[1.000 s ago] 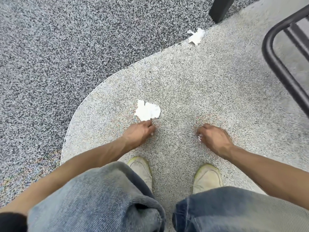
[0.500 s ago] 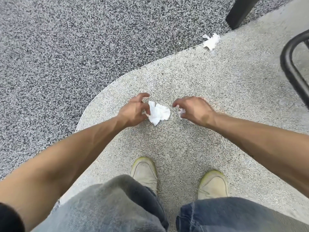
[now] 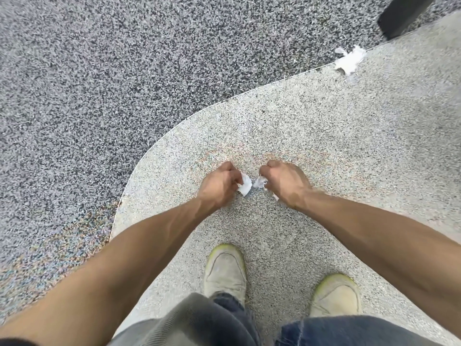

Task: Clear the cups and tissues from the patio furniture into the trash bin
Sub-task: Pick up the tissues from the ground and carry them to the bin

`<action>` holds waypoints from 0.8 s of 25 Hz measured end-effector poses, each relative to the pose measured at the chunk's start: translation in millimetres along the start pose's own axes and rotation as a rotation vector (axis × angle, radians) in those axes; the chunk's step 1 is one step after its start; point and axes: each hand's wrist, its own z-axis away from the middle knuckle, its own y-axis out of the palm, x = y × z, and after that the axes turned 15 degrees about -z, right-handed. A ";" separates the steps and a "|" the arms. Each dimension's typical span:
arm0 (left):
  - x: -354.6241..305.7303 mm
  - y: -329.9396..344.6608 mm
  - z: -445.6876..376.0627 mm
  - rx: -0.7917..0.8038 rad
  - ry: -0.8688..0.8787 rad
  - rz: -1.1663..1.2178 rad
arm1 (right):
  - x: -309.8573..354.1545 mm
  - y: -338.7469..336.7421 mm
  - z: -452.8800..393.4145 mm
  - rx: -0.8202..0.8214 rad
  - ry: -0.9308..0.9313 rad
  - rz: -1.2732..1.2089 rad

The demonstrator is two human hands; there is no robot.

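We find no brand, label or legible writing anywhere in the head view; the shoes carry no mark we can read.

Underfoot we see two kinds of ground. The pale speckled pebble-finish paving [image 3: 311,136] fills the right and lower part of the view, and its rounded edge curves from the lower left up to the upper right. Beyond that edge lies the darker grey-and-black speckled surface [image 3: 112,71]. A black slanted post [image 3: 404,13] crosses the upper right corner, standing on the dark ground close to the border.

Our left hand [image 3: 219,186] is curled into a fist, its fingers closed on a crumpled white tissue [image 3: 245,187] that sticks out toward the middle. Our right hand [image 3: 284,182] is likewise closed, gripping a smaller crumpled white tissue scrap [image 3: 260,182] that pokes from its fingers. The two wads sit just beside each other between the fists, above the pale paving; whether they touch we cannot tell.

A second torn white tissue on the ground [image 3: 350,59] lies far off at the upper right, right on the line between the two surfaces, near the post.

Below, two worn cream sneakers with yellow-green trim [image 3: 225,270] stand on the pale paving under faded blue jeans [image 3: 349,330].
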 end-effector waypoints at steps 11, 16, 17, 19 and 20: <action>-47.7 -103.7 -126.8 -0.055 0.087 0.003 | -88.0 -136.4 -12.5 -0.427 0.273 -0.214; -119.1 -147.7 -218.1 -0.116 0.166 0.019 | -134.8 -215.7 -31.0 -0.617 0.386 -0.165; -130.2 -150.8 -234.6 -0.137 0.172 -0.029 | -139.2 -223.9 -36.7 -0.645 0.417 -0.228; -150.3 -149.9 -263.5 -0.163 0.187 -0.129 | -144.3 -229.0 -43.0 -0.640 0.484 -0.327; -160.4 -146.1 -277.1 -0.162 0.193 -0.161 | -147.9 -227.5 -42.5 -0.624 0.515 -0.349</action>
